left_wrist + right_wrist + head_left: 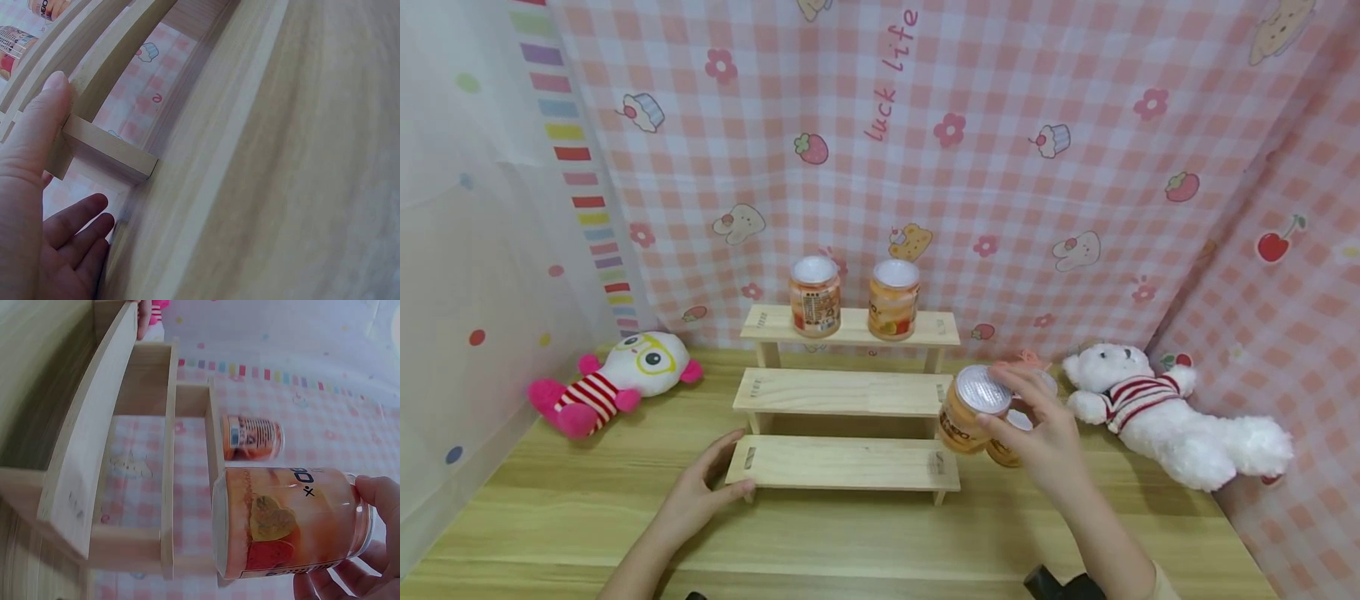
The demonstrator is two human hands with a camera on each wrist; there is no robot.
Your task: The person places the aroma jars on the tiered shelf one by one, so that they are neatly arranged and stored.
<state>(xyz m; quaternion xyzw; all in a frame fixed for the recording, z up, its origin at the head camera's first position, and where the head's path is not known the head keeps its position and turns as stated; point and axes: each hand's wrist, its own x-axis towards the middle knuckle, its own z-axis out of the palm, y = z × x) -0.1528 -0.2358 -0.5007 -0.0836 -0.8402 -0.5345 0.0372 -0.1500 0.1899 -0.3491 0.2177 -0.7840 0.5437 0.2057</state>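
Observation:
My right hand (1037,425) grips a canned-fruit jar (962,421) around its silver lid end. In the head view the jar is tilted beside the right end of the wooden three-step rack (842,462); in the right wrist view its fruit-printed label (281,522) shows. My left hand (696,492) holds the left end of the rack's lowest step, thumb at the front edge, other fingers partly hidden behind. Two matching jars, one on the left (815,300) and one on the right (893,304), stand upright on the top step.
Behind the held jar, another jar (1003,454) and a further lid (1045,383) are partly hidden. A pink-and-white plush toy (617,379) lies at left, a white teddy bear (1172,408) at right. A checked curtain (880,192) hangs behind the table (820,542).

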